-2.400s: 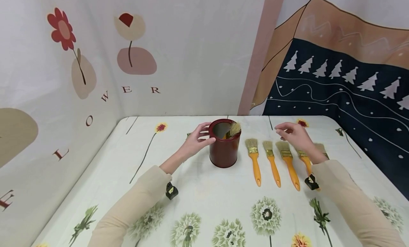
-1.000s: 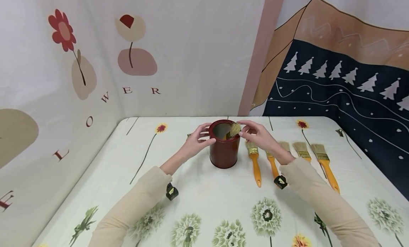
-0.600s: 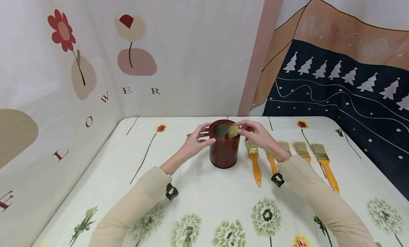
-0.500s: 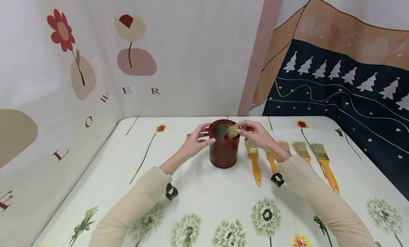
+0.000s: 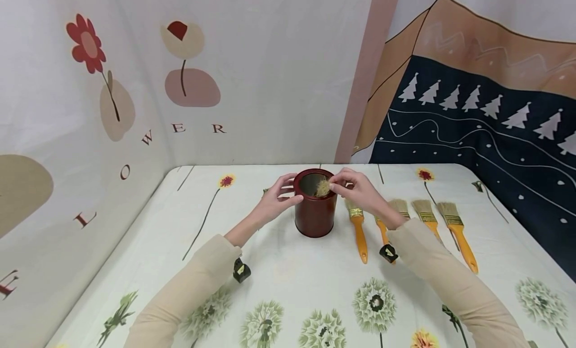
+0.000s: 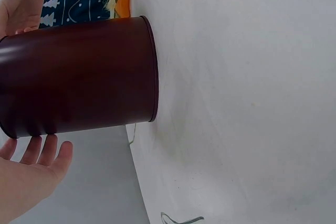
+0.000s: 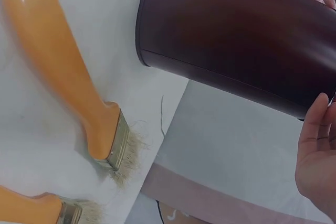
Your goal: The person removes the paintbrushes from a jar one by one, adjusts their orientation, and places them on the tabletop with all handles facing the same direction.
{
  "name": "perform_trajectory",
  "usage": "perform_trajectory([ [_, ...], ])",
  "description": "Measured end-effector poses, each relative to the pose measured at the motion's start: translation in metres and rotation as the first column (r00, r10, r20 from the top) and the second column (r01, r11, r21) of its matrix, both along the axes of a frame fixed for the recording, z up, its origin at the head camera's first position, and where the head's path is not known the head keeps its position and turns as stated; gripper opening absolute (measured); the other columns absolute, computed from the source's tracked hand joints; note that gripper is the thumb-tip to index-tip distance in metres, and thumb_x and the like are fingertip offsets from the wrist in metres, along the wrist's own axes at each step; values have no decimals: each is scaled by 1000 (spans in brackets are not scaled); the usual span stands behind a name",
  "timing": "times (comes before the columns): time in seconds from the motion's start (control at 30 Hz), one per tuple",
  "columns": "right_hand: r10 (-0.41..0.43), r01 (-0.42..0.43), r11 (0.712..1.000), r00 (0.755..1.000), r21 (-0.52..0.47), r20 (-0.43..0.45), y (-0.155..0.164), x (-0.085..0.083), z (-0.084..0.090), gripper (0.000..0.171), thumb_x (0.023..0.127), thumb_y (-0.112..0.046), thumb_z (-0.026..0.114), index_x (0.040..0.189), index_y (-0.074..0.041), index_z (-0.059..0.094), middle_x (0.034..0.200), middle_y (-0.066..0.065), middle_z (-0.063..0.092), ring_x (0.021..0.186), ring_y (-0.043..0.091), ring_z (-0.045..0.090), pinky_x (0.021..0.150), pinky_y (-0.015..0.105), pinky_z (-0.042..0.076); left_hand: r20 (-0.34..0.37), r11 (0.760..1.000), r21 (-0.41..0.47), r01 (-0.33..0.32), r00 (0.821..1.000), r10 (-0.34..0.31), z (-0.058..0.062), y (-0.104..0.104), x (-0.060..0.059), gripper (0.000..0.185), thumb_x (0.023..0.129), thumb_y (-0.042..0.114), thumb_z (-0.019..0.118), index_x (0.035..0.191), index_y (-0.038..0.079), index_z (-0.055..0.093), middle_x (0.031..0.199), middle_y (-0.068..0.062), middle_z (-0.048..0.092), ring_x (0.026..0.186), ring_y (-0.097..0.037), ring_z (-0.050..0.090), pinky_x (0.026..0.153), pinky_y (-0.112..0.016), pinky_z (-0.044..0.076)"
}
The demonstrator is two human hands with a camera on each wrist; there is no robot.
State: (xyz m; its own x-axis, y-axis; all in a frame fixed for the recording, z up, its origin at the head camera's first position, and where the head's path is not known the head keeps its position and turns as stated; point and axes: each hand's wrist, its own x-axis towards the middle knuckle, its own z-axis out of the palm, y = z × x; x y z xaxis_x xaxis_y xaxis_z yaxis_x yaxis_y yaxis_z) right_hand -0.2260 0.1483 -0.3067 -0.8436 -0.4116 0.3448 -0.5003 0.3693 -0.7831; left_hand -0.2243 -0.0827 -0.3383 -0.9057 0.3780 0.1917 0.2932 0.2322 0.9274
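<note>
A dark red can [image 5: 316,215] stands upright on the table, its top uncovered. My left hand [image 5: 281,194] holds the can near its rim, fingers on the left side and thumb toward the front; its fingertips touch the wall in the left wrist view. Inside the can stands a paintbrush [image 5: 322,188], bristles up at the rim, its handle hidden. My right hand [image 5: 355,189] pinches the bristles between thumb and fingers at the can's right edge. In the right wrist view that hand [image 7: 317,156] is at the rim, with the brush out of sight.
Several orange-handled paintbrushes lie in a row right of the can, including the nearest brush [image 5: 359,233] and the farthest brush [image 5: 459,238]. My right forearm passes over some of them. The flower-print tablecloth [image 5: 288,288] meets a patterned cloth backdrop [image 5: 270,88] behind.
My right hand has come left from above the lying brushes to the can and taken hold of the paintbrush's bristles. The bristles have shifted left inside the rim. The left hand stays put.
</note>
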Motion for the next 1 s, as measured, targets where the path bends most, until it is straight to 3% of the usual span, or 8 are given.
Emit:
perform_trajectory([
  [0.27,-17,17,993,1000,-114,-1,3,-3,3,13,90,-3,49,96,7,55,90,18,54,76,33,53,67,38,50,-3,1000,-2,1,1000,-1,-1,-1,0,60,85,14,61,135,5,30,128,-17,39,115,-30,40,90,-37,39],
  [0.43,-27,24,979,1000,-200,-13,6,-2,9,15,90,0,46,99,11,52,89,22,55,77,31,57,68,32,51,6,1000,1,-2,1000,2,-1,-1,0,60,84,14,61,135,5,30,128,-16,39,115,-29,40,90,-36,39],
  [0.6,-40,22,958,998,-284,-56,10,-6,12,15,90,1,46,100,12,51,88,13,58,78,25,59,68,28,51,3,1000,5,0,1000,0,-1,-1,0,60,84,14,61,134,5,30,128,-15,39,115,-28,40,90,-35,39],
  [0.8,-110,68,931,989,-359,-99,22,-20,11,16,90,-6,49,99,6,53,88,4,61,77,18,60,68,23,50,2,1000,6,-1,1000,1,-2,0,-1,60,84,14,61,135,6,30,128,-15,39,115,-28,40,90,-35,39],
  [1.0,-180,118,915,975,-385,-129,29,-21,19,16,90,-13,52,99,-1,55,90,3,60,77,15,60,70,21,49,6,1000,10,-3,1000,3,-2,0,-1,60,84,14,62,134,6,31,128,-15,40,115,-29,40,89,-35,40],
])
